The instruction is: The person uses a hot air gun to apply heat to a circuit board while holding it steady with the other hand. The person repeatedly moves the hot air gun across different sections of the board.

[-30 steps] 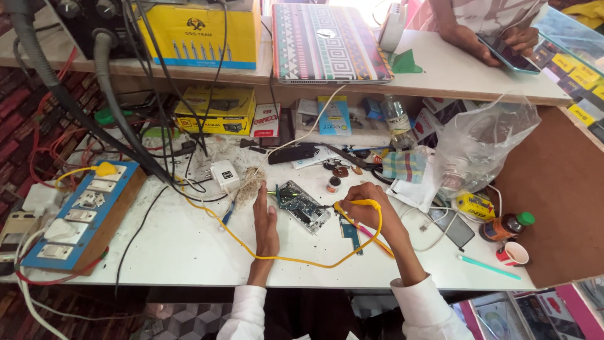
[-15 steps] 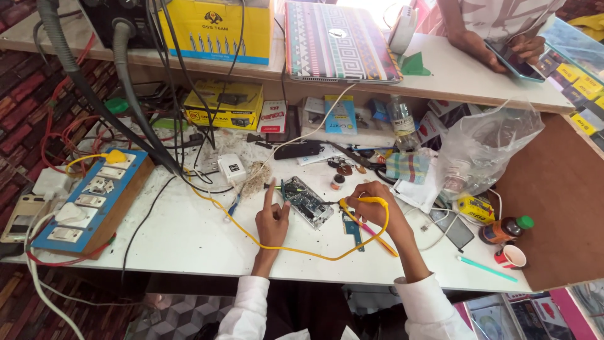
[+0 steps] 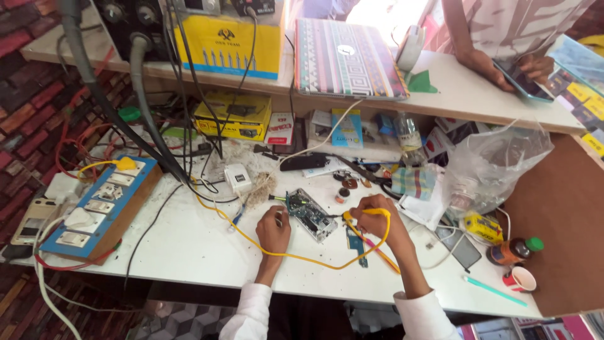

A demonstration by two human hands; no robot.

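A small green circuit board [image 3: 310, 215], flat, rectangular and studded with dark components, is lying tilted on the scuffed white worktable [image 3: 189, 252], directly between the person's two hands. The left hand [image 3: 274, 229] is resting just beside the board's near-left edge, fingers curled loosely into a near fist; whether it is pinching anything cannot be told. The right hand [image 3: 377, 219] is closing around the yellow handle of a soldering iron [image 3: 357, 215], its thin tip pointing at the board's right end. A glossy yellow cable [image 3: 283, 254] is looping from that handle along the table in front of both wrists and away past the left hand. Just below the right hand, a second narrow blue-green board [image 3: 354, 242] is lying flat. Beyond the left hand, a white square plug adapter [image 3: 238, 178] is sitting among tangled black wires. Further out on the left-hand side, a blue-edged wooden switchboard [image 3: 100, 211] is carrying white sockets. Well past the right hand, a crumpled clear plastic bag [image 3: 497, 167] is slumping beside a small red-and-white cup [image 3: 520, 279].
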